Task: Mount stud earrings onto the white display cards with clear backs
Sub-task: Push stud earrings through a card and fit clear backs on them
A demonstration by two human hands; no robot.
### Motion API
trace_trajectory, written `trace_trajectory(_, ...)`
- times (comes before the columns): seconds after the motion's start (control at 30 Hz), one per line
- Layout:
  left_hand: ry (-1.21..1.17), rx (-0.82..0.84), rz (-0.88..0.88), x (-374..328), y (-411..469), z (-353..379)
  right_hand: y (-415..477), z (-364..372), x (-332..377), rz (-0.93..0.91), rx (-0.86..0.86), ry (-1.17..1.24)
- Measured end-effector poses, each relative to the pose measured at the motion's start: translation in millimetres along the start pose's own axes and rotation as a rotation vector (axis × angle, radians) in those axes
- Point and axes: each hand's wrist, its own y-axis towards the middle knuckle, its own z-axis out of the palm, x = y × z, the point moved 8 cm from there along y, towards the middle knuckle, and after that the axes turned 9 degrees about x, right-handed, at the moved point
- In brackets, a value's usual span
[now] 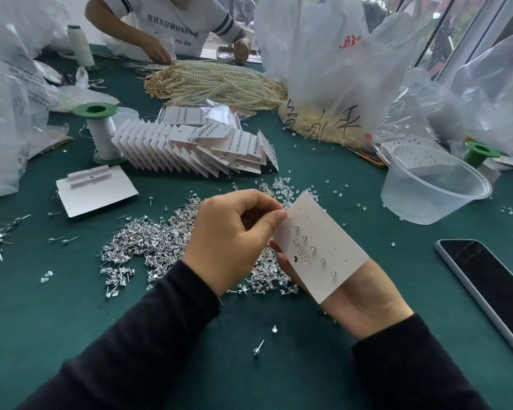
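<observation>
A white display card (323, 250) lies tilted over my right hand (362, 297), which holds it from beneath, palm up. Several studs sit in a diagonal row on the card. My left hand (228, 238) has its fingers curled, thumb and forefinger pinched at the card's upper left edge; whatever is between them is too small to see. A heap of silver stud earrings (148, 247) lies on the green table under and left of my hands. Clear backs (282, 187) are scattered just beyond the card.
A fanned stack of filled cards (196, 149) lies further back, blank cards (95, 193) at left. A clear plastic tub (433, 184) and a phone (492, 285) sit at right. Thread spools, pearl strands, plastic bags and another person's hands occupy the far side.
</observation>
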Motion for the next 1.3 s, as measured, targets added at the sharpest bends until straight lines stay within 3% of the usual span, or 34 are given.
trace_trajectory(0.27, 0.097, -0.054, 0.039, -4.6, -2.5, -0.4, 0.8, -0.9, -0.9, 0.002, 0.016, -0.025)
trace_trajectory(0.4, 0.119, -0.121, 0.033, -3.2, -6.1, -1.7, 1.8, -9.9, -1.5, -0.018, -0.066, -0.095)
trace_trajectory(0.5, -0.059, -0.033, -0.093, 11.5, -5.4, 8.7, -1.0, -17.4, 10.0, -0.156, -0.205, -0.339)
trace_trajectory(0.6, -0.344, 0.153, -0.318, 29.4, -7.9, 27.1, -9.0, -13.4, 28.5, -0.347, -0.355, -0.774)
trace_trajectory(0.7, -0.414, 0.103, -0.361, 32.2, -8.7, 25.8, -11.4, -1.8, 32.2, -0.439, -0.367, -1.032)
trace_trajectory(1.1, -0.227, 0.155, -0.293, 27.2, -10.0, 33.2, -20.0, 1.8, 39.1, -0.594, -0.497, -1.202)
trace_trajectory(1.2, -0.182, 0.129, -0.289, 29.0, -8.6, 28.0, -20.6, 1.4, 43.0, -0.603, -0.465, -1.167)
trace_trajectory(1.3, -0.177, 0.082, -0.334, 37.7, -6.2, 18.9, -26.4, -18.5, 66.8, -0.603, -0.569, -1.095)
